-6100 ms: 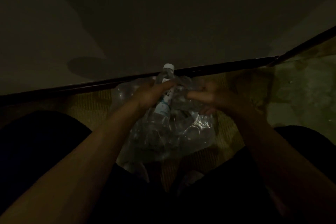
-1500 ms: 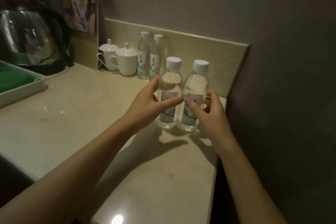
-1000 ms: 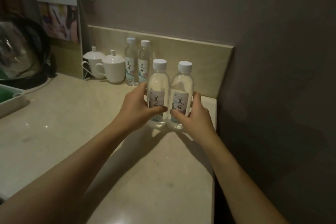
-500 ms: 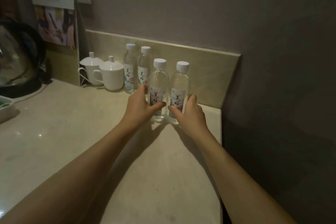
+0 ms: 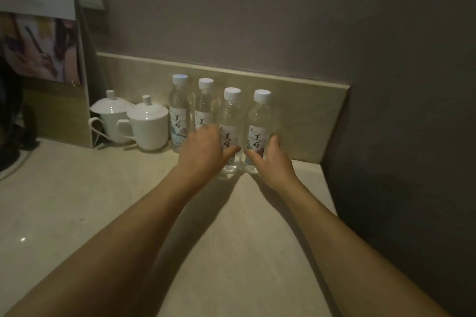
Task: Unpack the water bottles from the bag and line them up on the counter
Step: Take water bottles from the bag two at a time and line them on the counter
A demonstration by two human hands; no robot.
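Dim counter (image 5: 77, 203), bottles lined along the backsplash (image 5: 304, 116). Your left hand (image 5: 203, 152) grips the third bottle (image 5: 230, 121), your right hand (image 5: 273, 162) the fourth bottle (image 5: 260, 121), both standing beside two placed bottles (image 5: 192, 110). Risk: a sideways nudge on release topples the tightly packed row toward the lidded cups (image 5: 139, 123).
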